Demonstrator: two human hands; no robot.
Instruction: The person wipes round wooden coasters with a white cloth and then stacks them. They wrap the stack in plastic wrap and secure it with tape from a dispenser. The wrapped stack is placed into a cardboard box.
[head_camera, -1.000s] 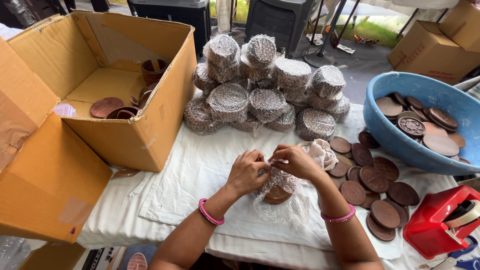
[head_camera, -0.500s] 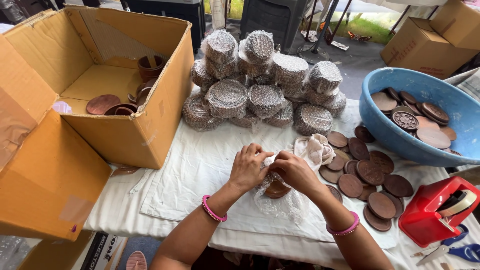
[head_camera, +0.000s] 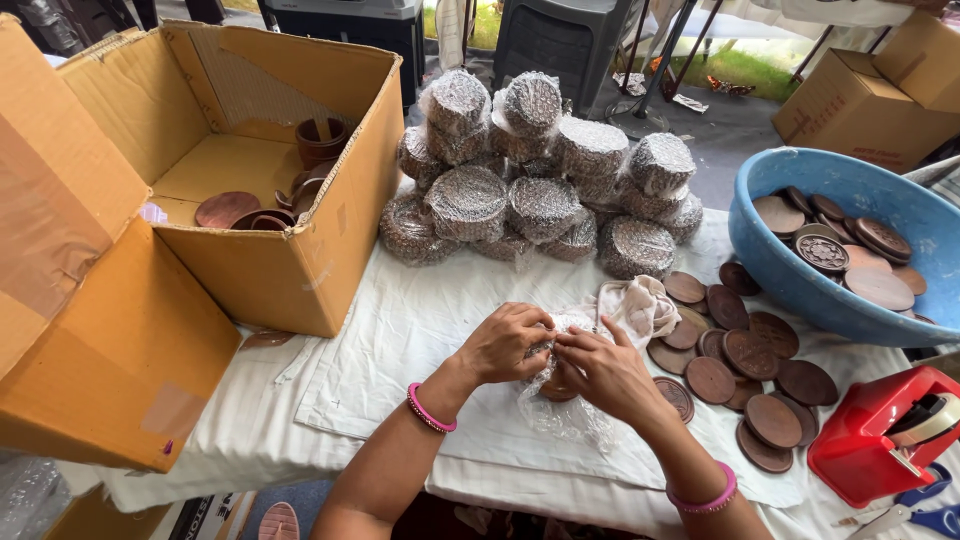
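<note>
A brown wooden disc (head_camera: 556, 390), half wrapped in clear bubble wrap (head_camera: 568, 418), sits on the white cloth (head_camera: 400, 340) between both hands. The left hand (head_camera: 508, 342) and right hand (head_camera: 600, 368) are both clamped on the wrap, fingertips meeting over the disc. Just right of the grip lie loose brown discs (head_camera: 745, 370); beyond it, a pile of wrapped bundles (head_camera: 540, 190); far left, an open cardboard box (head_camera: 270, 170).

You get soft, even daylight from the top of the frame, faint shadows, sharp focus, and wide-angle bending at the edges.
</note>
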